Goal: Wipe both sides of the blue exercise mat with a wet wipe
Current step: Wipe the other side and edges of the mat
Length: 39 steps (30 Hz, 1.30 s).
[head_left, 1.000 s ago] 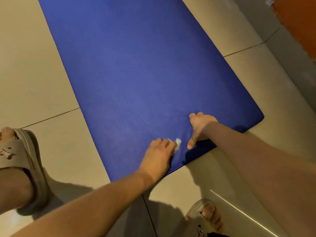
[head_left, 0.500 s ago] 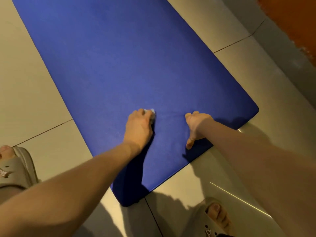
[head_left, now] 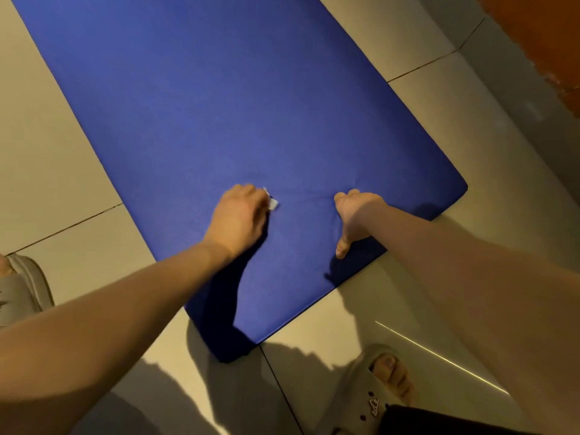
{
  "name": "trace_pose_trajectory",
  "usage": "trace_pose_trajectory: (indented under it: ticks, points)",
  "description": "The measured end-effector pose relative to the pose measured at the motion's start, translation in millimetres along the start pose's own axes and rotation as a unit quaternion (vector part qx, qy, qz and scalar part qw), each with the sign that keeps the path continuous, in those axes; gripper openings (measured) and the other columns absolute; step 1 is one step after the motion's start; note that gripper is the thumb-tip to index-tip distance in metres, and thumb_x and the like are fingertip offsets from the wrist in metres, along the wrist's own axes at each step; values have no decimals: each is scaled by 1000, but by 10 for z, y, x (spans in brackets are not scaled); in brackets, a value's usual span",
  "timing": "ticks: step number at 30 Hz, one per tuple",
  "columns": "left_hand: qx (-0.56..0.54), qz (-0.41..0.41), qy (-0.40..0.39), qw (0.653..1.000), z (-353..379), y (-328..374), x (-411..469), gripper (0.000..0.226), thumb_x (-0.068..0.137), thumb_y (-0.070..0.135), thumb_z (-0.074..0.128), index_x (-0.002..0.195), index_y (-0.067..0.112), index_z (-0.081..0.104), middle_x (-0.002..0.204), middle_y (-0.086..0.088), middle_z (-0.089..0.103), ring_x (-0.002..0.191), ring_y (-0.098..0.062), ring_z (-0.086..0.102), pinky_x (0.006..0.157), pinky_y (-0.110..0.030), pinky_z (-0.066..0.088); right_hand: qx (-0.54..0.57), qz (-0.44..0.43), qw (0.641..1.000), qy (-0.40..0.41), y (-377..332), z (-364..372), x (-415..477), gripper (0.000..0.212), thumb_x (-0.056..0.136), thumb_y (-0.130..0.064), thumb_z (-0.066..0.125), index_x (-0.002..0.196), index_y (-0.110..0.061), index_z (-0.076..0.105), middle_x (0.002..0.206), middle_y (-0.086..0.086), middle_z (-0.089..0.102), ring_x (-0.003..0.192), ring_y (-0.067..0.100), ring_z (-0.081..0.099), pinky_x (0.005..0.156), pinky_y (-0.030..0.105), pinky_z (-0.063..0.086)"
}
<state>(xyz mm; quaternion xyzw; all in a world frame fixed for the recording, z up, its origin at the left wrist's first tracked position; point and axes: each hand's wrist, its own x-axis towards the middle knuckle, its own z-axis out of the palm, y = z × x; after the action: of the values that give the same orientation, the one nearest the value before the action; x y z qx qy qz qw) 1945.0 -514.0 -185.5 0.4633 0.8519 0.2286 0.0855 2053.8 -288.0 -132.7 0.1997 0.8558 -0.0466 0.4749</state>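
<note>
Left hand [head_left: 238, 218] clamps wet wipe [head_left: 272, 203] on blue mat [head_left: 219, 105]; right hand [head_left: 357, 215], fingers apart, presses near edge.

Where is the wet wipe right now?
Head view, lower centre: the small white wet wipe peeks from under the left hand, pressed on the blue foam exercise mat near its close end, just left of the right hand.
</note>
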Motion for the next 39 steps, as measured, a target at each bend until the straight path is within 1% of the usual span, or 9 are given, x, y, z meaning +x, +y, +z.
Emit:
trace_pose_trajectory:
  ticks: [2, 5, 12, 15, 22, 27, 32, 36, 39]
  points:
    - [-25, -96, 31, 995, -55, 58, -6, 10, 91, 4, 57, 96, 12, 61, 91, -3, 67, 81, -27, 56, 72, -39, 47, 7, 0, 1000, 1, -6, -4, -16, 111, 48, -62, 93, 133, -15, 38, 130, 8, 45, 113, 31, 56, 88, 42, 52]
    - [-66, -103, 24, 992, 121, 494, -224, 18, 89, 1, 52, 89, 14, 65, 87, -4, 68, 80, -27, 58, 69, -35, 46, 10, -3, 1000, 2, -18, -19, -31, 111, 47, -61, 94, 133, -16, 39, 130, 8, 46, 115, 30, 56, 92, 43, 53]
    - [-41, 236, -216, 946, 426, 940, -1192, 22, 79, 9, 76, 98, 16, 69, 97, 0, 61, 91, -21, 50, 80, -35, 51, 11, -6, 1000, 8, -11, -18, -57, 110, 47, -61, 94, 131, -16, 39, 127, 8, 47, 114, 31, 56, 84, 41, 51]
    - [9, 306, -196, 931, 242, 678, -1268, 29, 85, 11, 75, 112, 15, 67, 112, -1, 61, 103, -24, 54, 95, -33, 49, 0, -12, 1000, 10, -3, -20, -51, 110, 47, -62, 93, 131, -15, 39, 120, 7, 46, 105, 29, 55, 82, 40, 50]
    - [-60, 37, -63, 996, 184, 640, -684, 9, 92, 5, 66, 100, 7, 66, 96, -8, 61, 84, -26, 50, 72, -40, 50, 1, -10, 1000, 9, -11, -38, -78, 107, 48, -60, 94, 128, -14, 41, 116, 7, 45, 103, 29, 54, 87, 42, 53]
    - [-40, 165, -172, 970, 377, 917, -1028, 24, 87, 17, 70, 109, 12, 63, 103, -6, 59, 88, -24, 50, 76, -35, 51, -2, -4, 1000, 3, -34, -43, -84, 112, 48, -63, 92, 134, -15, 38, 128, 8, 46, 114, 31, 55, 92, 45, 53]
    - [-6, 177, -87, 980, 176, 368, -524, 18, 96, 24, 62, 102, 8, 66, 95, -11, 59, 81, -30, 53, 72, -42, 48, -5, 5, 1000, 0, -47, -46, -83, 113, 51, -61, 93, 137, -15, 35, 129, 9, 44, 114, 31, 56, 83, 41, 52]
    - [40, 65, -3, 997, -204, -252, 206, 26, 96, 28, 49, 91, 10, 67, 88, -14, 64, 79, -39, 58, 70, -43, 48, -4, 22, 1000, -20, -83, -42, -53, 116, 50, -58, 94, 139, -16, 34, 131, 8, 40, 115, 32, 55, 88, 41, 53]
    - [14, -129, 45, 991, -433, -571, 578, 16, 98, 20, 55, 92, 9, 65, 96, -13, 71, 90, -38, 64, 77, -47, 52, -5, 33, 999, -37, -105, -60, -31, 116, 52, -56, 95, 140, -15, 32, 134, 9, 38, 119, 33, 54, 88, 41, 52]
